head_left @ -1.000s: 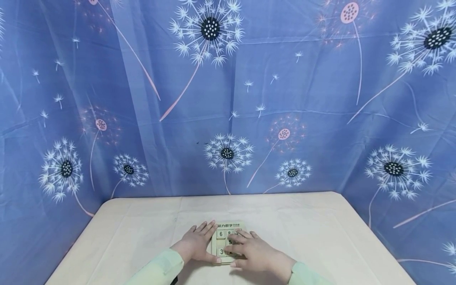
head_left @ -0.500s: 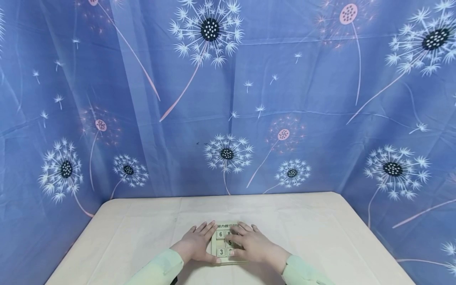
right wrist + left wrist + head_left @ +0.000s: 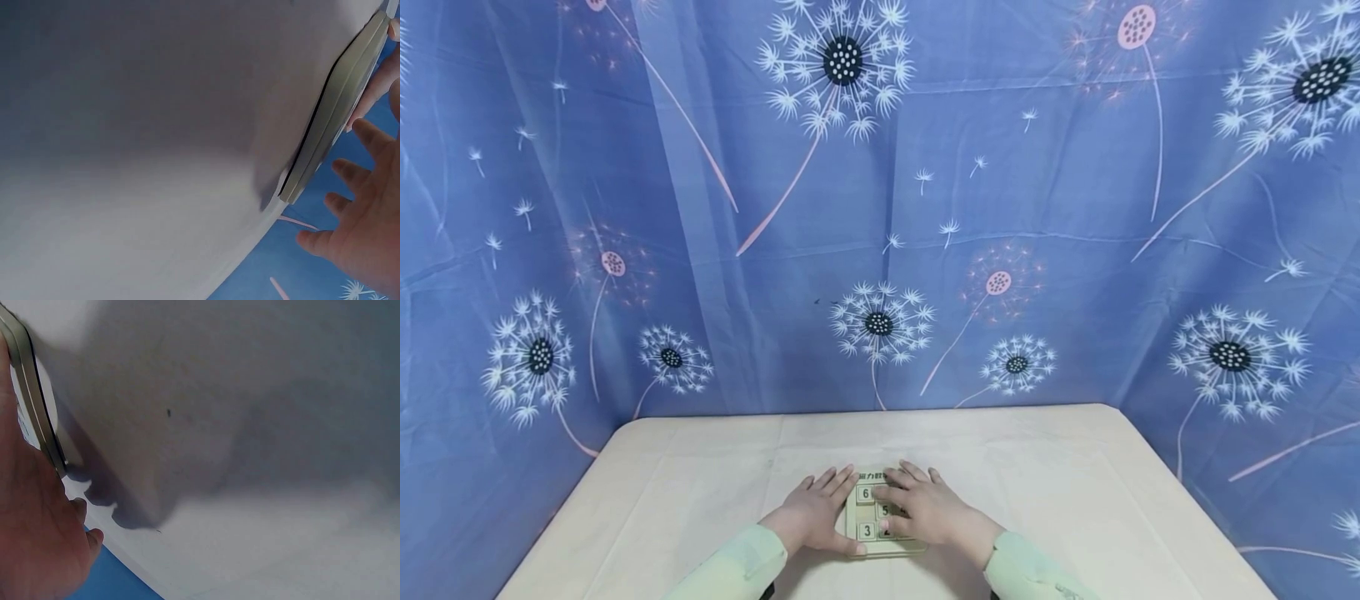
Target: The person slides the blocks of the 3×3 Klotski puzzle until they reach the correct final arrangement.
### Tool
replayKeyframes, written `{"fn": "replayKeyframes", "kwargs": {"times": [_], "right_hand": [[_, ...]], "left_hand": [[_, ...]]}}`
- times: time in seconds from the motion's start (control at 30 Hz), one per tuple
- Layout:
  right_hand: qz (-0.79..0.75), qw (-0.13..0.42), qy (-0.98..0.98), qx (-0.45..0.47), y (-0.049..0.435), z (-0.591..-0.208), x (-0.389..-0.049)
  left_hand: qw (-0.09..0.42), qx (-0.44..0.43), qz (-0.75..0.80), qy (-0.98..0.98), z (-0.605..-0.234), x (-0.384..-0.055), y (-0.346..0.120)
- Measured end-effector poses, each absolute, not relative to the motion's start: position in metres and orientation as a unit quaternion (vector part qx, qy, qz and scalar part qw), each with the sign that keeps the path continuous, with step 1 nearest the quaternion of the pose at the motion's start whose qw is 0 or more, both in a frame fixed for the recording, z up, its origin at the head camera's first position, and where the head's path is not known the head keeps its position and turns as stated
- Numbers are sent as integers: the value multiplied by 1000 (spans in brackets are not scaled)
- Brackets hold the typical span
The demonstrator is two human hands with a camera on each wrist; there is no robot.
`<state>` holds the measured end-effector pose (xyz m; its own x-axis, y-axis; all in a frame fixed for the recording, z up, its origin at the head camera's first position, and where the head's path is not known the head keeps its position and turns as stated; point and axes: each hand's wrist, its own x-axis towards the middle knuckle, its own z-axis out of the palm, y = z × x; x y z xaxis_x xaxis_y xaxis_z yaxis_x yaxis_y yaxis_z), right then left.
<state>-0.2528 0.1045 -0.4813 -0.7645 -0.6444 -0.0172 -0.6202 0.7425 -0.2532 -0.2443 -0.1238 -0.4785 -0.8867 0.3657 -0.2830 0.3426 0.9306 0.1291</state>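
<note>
A pale green number sliding puzzle (image 3: 887, 548) lies flat on the table in the head view. Tiles 6 (image 3: 866, 494), 5 (image 3: 884, 510) and 3 (image 3: 867, 531) show, with a vacant slot between 6 and 3. My left hand (image 3: 812, 517) is spread along its left side, fingers straight at the upper corner and thumb at the lower one. My right hand (image 3: 932, 508) reaches over the right part with fingers spread, a fingertip beside tile 6, hiding the tiles beneath. Both wrist views show the puzzle's side edge (image 3: 331, 119) near the hands.
A cream-covered table (image 3: 700, 467) surrounds the puzzle. Behind it and on both sides hangs a blue curtain (image 3: 790, 350) with a dandelion print. Light green sleeves (image 3: 730, 567) cover both forearms.
My right hand has shifted left and slightly away from the body across the puzzle, now covering tile 8 and part of the printed title. The left hand stays where it was.
</note>
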Motion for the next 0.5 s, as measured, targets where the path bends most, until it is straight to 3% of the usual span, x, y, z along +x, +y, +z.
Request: {"fn": "replayKeyframes", "kwargs": {"times": [0.5], "right_hand": [[-96,67,938,-327,99,-482,-258]], "left_hand": [[151,180,30,972,-478,-244,-123]]}}
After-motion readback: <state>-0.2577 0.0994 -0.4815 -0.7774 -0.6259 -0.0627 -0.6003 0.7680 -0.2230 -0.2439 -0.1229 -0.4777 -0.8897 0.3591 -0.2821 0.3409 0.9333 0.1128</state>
